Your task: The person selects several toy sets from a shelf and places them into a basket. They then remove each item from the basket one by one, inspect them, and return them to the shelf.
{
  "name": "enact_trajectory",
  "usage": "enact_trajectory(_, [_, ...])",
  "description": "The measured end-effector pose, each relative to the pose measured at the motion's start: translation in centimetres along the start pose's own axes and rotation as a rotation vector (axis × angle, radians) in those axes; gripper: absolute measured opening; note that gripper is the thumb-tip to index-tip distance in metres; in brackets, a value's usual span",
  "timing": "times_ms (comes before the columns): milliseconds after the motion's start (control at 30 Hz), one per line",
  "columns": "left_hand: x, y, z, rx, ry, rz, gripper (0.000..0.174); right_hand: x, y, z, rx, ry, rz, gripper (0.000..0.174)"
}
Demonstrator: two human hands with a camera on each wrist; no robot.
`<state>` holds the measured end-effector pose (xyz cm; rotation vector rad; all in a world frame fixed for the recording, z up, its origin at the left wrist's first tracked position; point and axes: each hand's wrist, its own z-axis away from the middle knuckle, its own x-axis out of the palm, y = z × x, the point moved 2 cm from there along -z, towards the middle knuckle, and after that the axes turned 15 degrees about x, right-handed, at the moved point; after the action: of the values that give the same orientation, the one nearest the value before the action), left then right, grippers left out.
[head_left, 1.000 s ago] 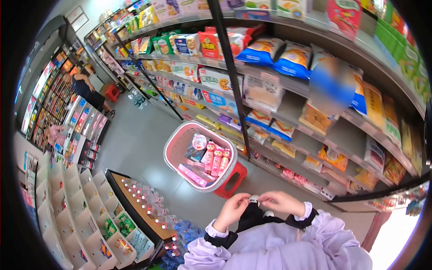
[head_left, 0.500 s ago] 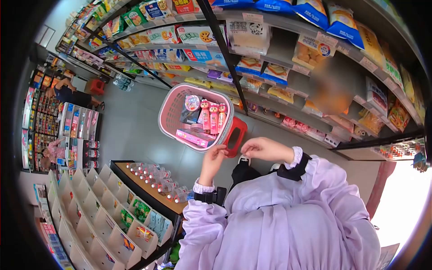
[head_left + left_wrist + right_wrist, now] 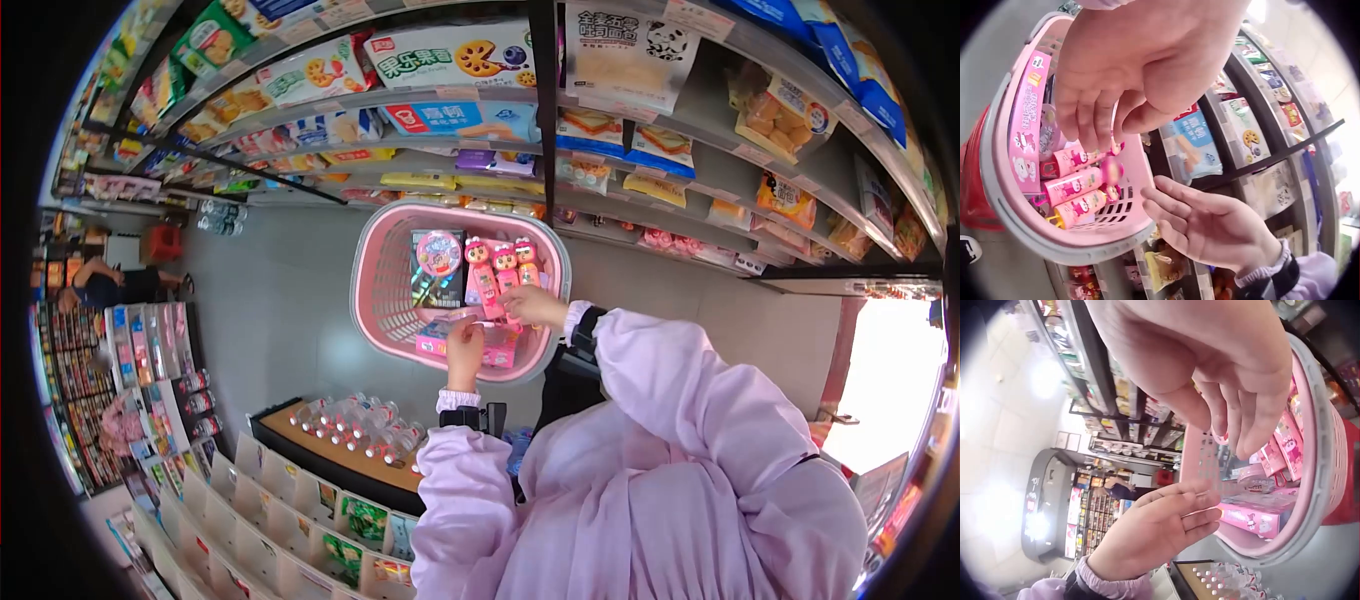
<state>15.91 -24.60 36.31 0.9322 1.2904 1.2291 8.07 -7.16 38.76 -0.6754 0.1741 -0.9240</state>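
A pink basket (image 3: 372, 310) with a grey rim holds several pink character-topped bottles (image 3: 505, 268), a round pink-and-blue item (image 3: 438, 254) on a dark package, and a long pink box (image 3: 432, 340). Over its near side are both hands: the left hand (image 3: 464, 352) above the pink box, the right hand (image 3: 533, 306) by the lower ends of the bottles. In the left wrist view the left hand (image 3: 1147, 69) has loosely bent fingers, and the right hand (image 3: 1207, 225) shows its palm. The right wrist view shows no item in the right hand (image 3: 1210, 362) or left hand (image 3: 1160, 528).
Shelves of packaged snacks (image 3: 455, 55) run behind the basket. Clear bottles (image 3: 365, 425) stand on a wooden-topped stand at lower left, beside white compartment bins (image 3: 285, 520). A person in dark clothes (image 3: 105, 287) is at far left. A red stool (image 3: 977, 181) sits against the basket.
Both hands have moved forward from near the body to over the basket's near side. The head view has come closer to the basket and shelves. The basket's contents look unchanged.
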Motion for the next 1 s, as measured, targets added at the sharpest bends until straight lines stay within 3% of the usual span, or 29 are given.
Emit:
enact_trajectory(33, [0.2,-0.5,-1.6,0.026,0.008,-0.095,0.025,0.5,0.5,-1.5,-0.097,0.108,0.012,0.041])
enact_trajectory(133, [1.1,-0.5,-4.9,0.109,0.001,-0.334,0.032,1.6,0.3,-3.7,-0.211,0.348,0.180,0.042])
enact_trajectory(167, [1.4,-1.6,-5.8,0.115,0.014,-0.372,0.033,1.5,-0.2,-3.2,0.002,0.243,0.135,0.052])
enact_trajectory(267, [2.6,-2.0,-7.7,0.063,-0.016,-0.495,0.034,1.3,-4.4,0.4,0.211,0.087,0.060,0.056])
enact_trajectory(300, [2.9,-2.1,-8.1,0.026,-0.037,-0.498,0.034,2.2,0.0,-4.9,0.037,0.250,0.100,0.058])
enact_trajectory(400, [3.2,-2.0,-8.8,-0.013,-0.062,-0.557,0.029,1.8,-0.4,-4.8,0.065,0.246,0.132,0.056])
enact_trajectory(467, [3.3,-2.1,-9.1,-0.008,-0.083,-0.629,0.025,1.5,-0.3,-4.9,0.103,0.107,0.019,0.053])
enact_trajectory(567, [2.8,-2.3,-9.6,-0.115,-0.256,-0.550,0.022,1.1,0.3,-5.5,0.136,0.028,0.020,0.050])
enact_trajectory(600, [2.6,-2.5,-9.4,-0.108,-0.234,-0.447,0.022,1.0,0.5,-5.6,0.145,0.021,0.051,0.048])
enact_trajectory(700, [1.1,-3.4,-8.0,-0.132,-0.204,-0.138,0.016,1.5,0.9,-4.8,-0.080,0.076,0.088,0.042])
enact_trajectory(900, [-0.5,4.6,-3.5,-0.058,-0.055,0.160,0.015,1.8,-2.0,0.6,-0.143,0.126,0.267,0.039])
enact_trajectory(1000, [0.4,10.3,-1.5,-0.007,-0.008,0.268,0.016,2.0,-3.1,4.5,-0.340,0.125,0.334,0.039])
